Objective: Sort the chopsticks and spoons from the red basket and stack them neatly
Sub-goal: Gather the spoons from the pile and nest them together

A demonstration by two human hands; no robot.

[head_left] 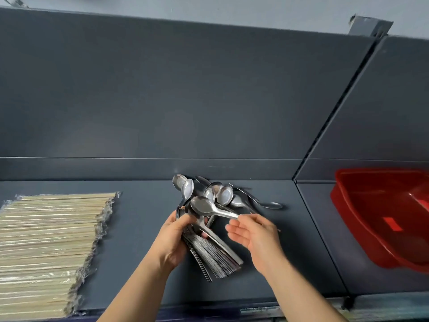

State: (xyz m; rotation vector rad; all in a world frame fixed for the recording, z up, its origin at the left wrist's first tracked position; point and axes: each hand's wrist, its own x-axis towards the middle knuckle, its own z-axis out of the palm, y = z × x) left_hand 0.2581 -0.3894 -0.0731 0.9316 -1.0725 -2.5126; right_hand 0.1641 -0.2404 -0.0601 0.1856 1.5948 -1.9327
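Observation:
My left hand (173, 240) grips a thick stack of steel spoons (214, 256), their handles fanned toward me over the dark counter. My right hand (253, 233) pinches the handle end of a single spoon (204, 206) that lies across the top of the stack. A loose pile of spoons (222, 194) rests on the counter just behind both hands. Wrapped chopsticks (51, 247) lie in a flat, even layer at the left. The red basket (380, 217) stands at the right; its visible inside looks empty.
The dark grey counter (144, 228) ends at a low back ledge and a tall grey wall panel (185, 89). A seam splits the counter just left of the basket. The front edge runs along the bottom of the view.

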